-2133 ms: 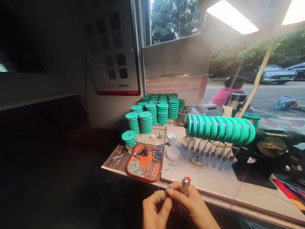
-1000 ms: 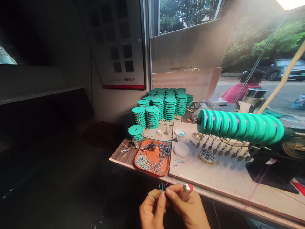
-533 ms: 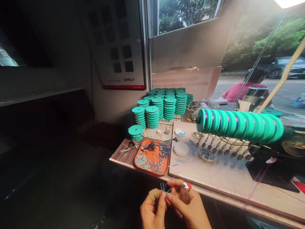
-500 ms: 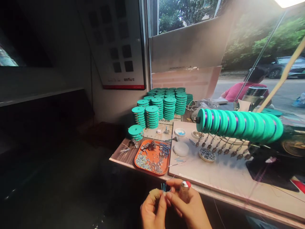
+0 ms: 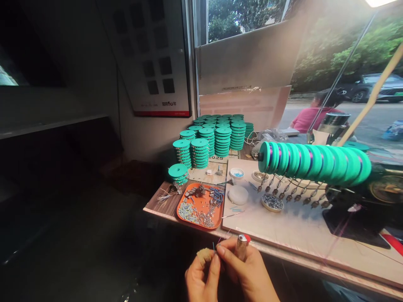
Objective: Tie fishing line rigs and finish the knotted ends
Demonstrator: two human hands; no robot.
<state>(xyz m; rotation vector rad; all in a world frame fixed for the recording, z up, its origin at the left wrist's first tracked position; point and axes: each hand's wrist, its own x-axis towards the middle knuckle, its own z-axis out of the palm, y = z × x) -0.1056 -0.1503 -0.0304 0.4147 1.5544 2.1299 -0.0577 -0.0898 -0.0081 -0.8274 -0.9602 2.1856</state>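
Pinching a thin blue stick (image 5: 213,246) between fingertips of left hand (image 5: 201,280) and right hand (image 5: 248,274), just below the near edge of the desk (image 5: 166,207). Gripping also a tan pad (image 5: 204,254) in the closed left, a lighter (image 5: 242,245) upright in the closed right. Beyond, near the left corner: orange tray (image 5: 201,207); along the far edge, stacked green spools (image 5: 217,136).

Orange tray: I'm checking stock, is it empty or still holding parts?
Not empty: the orange tray holds scattered small blue and metal pieces, with bare orange between.

A frayed tan wrap (image 5: 204,254) covers the thumb tip of the left hand (image 5: 200,280).
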